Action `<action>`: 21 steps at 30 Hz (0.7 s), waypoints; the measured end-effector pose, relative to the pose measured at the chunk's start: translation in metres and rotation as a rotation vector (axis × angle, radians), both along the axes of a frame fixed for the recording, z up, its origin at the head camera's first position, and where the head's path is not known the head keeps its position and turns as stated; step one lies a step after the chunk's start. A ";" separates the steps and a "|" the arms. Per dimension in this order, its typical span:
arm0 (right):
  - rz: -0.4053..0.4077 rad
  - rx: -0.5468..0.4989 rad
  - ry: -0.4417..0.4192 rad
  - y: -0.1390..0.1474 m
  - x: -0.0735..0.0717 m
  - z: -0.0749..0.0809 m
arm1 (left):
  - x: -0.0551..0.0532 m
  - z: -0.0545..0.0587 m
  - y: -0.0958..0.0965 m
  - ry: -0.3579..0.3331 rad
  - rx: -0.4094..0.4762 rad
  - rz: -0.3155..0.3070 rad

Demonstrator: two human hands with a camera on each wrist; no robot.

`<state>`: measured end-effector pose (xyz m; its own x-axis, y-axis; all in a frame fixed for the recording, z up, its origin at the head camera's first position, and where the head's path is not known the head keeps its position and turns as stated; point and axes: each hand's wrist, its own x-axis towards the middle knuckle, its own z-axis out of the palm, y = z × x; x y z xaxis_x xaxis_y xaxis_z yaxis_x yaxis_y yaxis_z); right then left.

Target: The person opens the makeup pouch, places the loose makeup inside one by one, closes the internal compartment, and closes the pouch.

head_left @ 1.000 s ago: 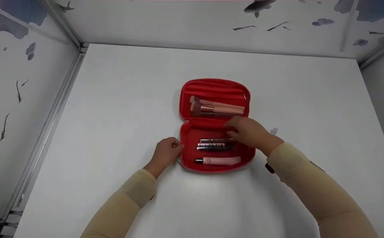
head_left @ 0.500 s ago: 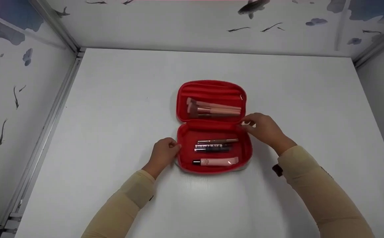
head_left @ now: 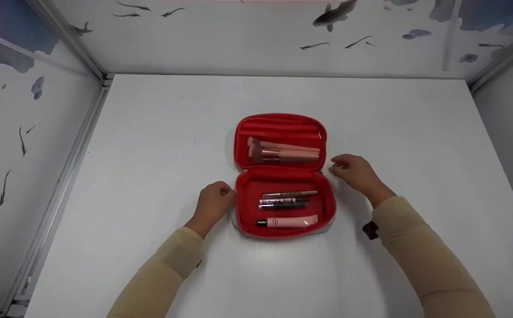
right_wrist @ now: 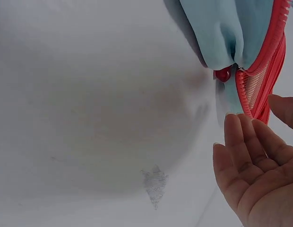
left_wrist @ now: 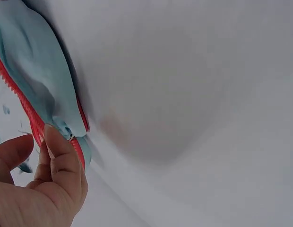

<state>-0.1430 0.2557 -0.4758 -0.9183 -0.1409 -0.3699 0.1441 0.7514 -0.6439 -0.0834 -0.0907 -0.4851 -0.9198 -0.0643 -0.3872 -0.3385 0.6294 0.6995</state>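
Note:
A makeup bag (head_left: 250, 181), red inside and light blue outside, lies unzipped with its lid folded back. Several makeup brushes (head_left: 283, 152) sit in the lid. The lower half holds a pink squeeze tube (head_left: 294, 221) with a black cap, and several slim stick-shaped cosmetics (head_left: 285, 201) above it. My left hand (head_left: 212, 201) is at the bag's left edge; in the left wrist view its thumb and fingers (left_wrist: 56, 151) stand apart with nothing between them. My right hand (head_left: 356, 172) hovers right of the hinge, fingers (right_wrist: 236, 142) loosely bent and holding nothing.
The bag rests on a white table (head_left: 168, 119). Panels with fish and ink-wash patterns (head_left: 333, 15) rise behind and at the left. A red zipper pull (right_wrist: 223, 74) shows at the hinge end in the right wrist view.
My right hand has drawn back from inside the bag to the right, clear of its edge. My left hand stays by the left edge. The head view has shifted slightly.

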 end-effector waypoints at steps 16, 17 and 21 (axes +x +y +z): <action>-0.131 -0.147 -0.158 -0.006 -0.009 -0.008 | -0.025 0.026 0.013 0.091 -0.051 -0.080; -0.140 -0.160 -0.166 -0.006 -0.010 -0.009 | -0.027 0.027 0.015 0.093 -0.048 -0.087; -0.173 -0.190 -0.201 -0.010 -0.013 -0.009 | -0.034 0.033 0.022 0.114 -0.038 -0.120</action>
